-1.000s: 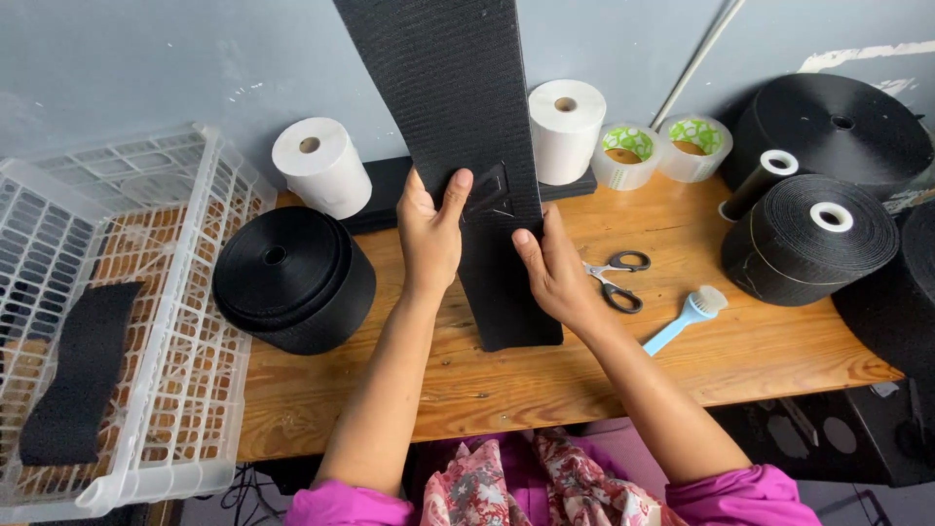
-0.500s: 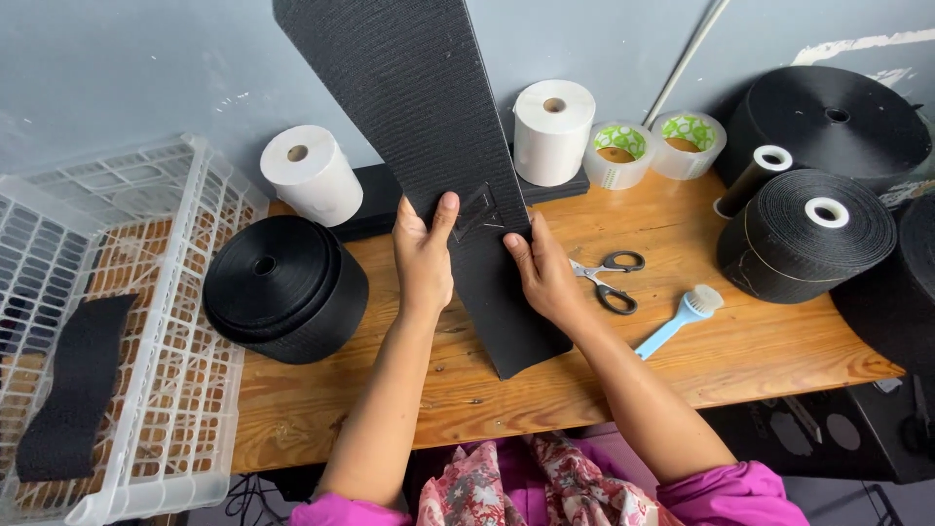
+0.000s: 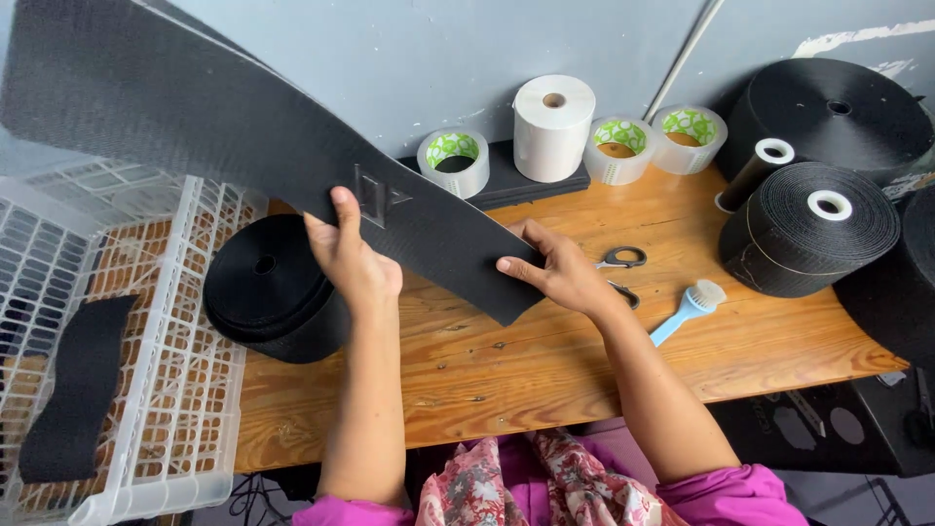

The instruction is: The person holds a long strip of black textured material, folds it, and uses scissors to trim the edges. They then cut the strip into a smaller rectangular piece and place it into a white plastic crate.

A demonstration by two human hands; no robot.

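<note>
Head view: gripped black strip [image 3: 243,136] with left hand [image 3: 355,263] and right hand [image 3: 560,278] fingers closed on its near end, tilted left above white crate [image 3: 185,390]; best kept taut, edges level.

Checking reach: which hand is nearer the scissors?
Right. The right hand grips the black strip's lower end just left of the scissors, nearly touching them. The left hand holds the strip farther left, well apart.

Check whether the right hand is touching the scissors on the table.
Apart. The head view shows the right hand gripping the end of the black strip, lifted clear of the scissors, which lie on the wooden table just beyond it.
</note>
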